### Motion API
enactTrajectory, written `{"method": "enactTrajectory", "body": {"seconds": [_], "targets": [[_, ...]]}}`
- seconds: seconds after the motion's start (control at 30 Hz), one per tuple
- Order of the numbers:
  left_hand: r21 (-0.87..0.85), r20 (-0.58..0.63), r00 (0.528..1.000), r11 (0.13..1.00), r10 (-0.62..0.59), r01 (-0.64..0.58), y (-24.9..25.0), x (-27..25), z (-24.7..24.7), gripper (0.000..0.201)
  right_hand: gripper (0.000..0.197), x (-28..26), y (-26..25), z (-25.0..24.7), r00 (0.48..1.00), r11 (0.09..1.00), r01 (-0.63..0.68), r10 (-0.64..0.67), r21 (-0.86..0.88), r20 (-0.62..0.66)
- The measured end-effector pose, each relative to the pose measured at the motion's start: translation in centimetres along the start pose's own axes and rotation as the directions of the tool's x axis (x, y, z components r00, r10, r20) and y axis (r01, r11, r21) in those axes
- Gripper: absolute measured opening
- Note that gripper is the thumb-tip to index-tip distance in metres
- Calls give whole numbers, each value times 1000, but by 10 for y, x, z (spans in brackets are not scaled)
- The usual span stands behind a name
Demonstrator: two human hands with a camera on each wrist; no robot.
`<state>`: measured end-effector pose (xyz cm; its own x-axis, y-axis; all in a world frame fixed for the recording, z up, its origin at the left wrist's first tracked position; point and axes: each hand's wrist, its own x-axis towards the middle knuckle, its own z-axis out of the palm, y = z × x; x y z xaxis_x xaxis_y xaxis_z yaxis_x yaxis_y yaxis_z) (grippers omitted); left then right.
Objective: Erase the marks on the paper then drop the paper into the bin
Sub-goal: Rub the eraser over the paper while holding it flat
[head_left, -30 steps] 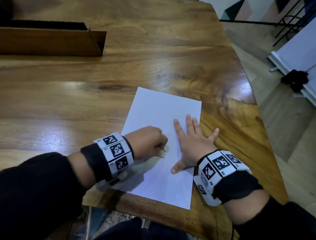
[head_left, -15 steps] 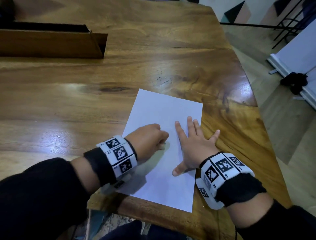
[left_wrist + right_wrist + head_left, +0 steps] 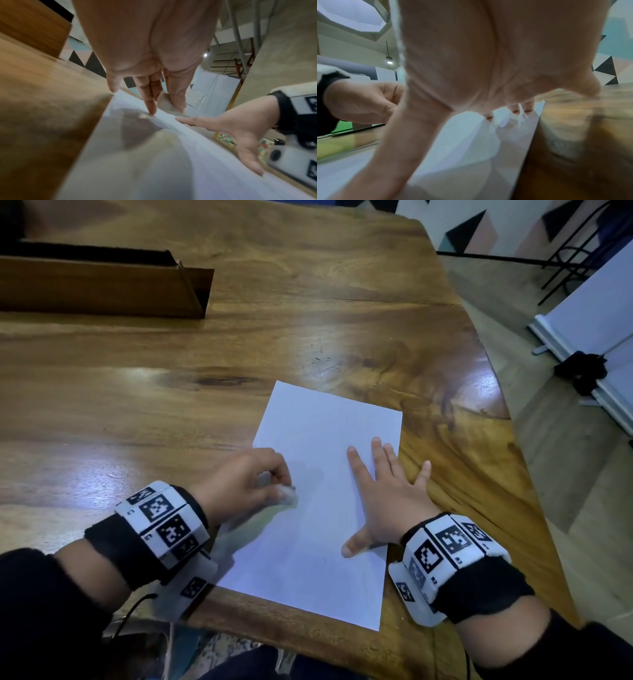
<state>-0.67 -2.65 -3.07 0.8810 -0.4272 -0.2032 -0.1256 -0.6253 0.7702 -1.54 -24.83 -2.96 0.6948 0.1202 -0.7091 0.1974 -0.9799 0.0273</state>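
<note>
A white sheet of paper (image 3: 318, 508) lies flat near the front edge of the wooden table (image 3: 308, 302). My left hand (image 3: 246, 481) pinches a small pale eraser (image 3: 287, 496) and holds it down on the sheet's left side; the eraser (image 3: 165, 104) shows blurred between thumb and fingers in the left wrist view. My right hand (image 3: 387, 501) lies flat with spread fingers on the sheet's right part, pressing it down. The paper (image 3: 471, 142) shows under that palm in the right wrist view. No marks are plain on the sheet.
A long wooden box (image 3: 102, 289) stands at the table's back left. The table's curved right edge (image 3: 513, 440) drops to a tiled floor, where a white board (image 3: 589, 337) and a black metal frame (image 3: 575, 251) stand.
My left hand with the eraser has slid left, toward the sheet's left edge. The right hand stays flat in the same place on the paper.
</note>
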Motion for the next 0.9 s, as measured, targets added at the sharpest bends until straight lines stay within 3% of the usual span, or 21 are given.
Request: {"method": "enactTrajectory", "body": {"seconds": [0.13, 0.27, 0.47, 0.67, 0.8, 0.87, 0.9], "targets": [[-96, 48, 998, 994, -43, 48, -10, -8, 4, 30, 148, 1, 0, 1, 1000, 999, 24, -24, 28, -6], [29, 132, 991, 1000, 3, -7, -15, -25, 13, 13, 148, -2, 2, 4, 998, 998, 55, -55, -8, -8], [63, 43, 999, 998, 14, -17, -1, -17, 10, 29, 145, -3, -3, 4, 998, 999, 42, -43, -22, -42], [334, -88, 996, 942, -13, 42, 20, 39, 14, 16, 146, 3, -10, 6, 992, 997, 76, -73, 23, -99], [355, -87, 994, 930, -62, 89, 31, 62, 22, 16, 145, 3, -9, 6, 992, 997, 74, -71, 26, -107], [348, -50, 999, 937, -5, 22, 28, 44, 24, 15, 145, 2, -10, 6, 992, 997, 70, -67, 25, -106], [342, 24, 1000, 939, 19, -26, 25, 30, 26, 16, 145, 1, -10, 6, 993, 998, 66, -63, 24, -97]]}}
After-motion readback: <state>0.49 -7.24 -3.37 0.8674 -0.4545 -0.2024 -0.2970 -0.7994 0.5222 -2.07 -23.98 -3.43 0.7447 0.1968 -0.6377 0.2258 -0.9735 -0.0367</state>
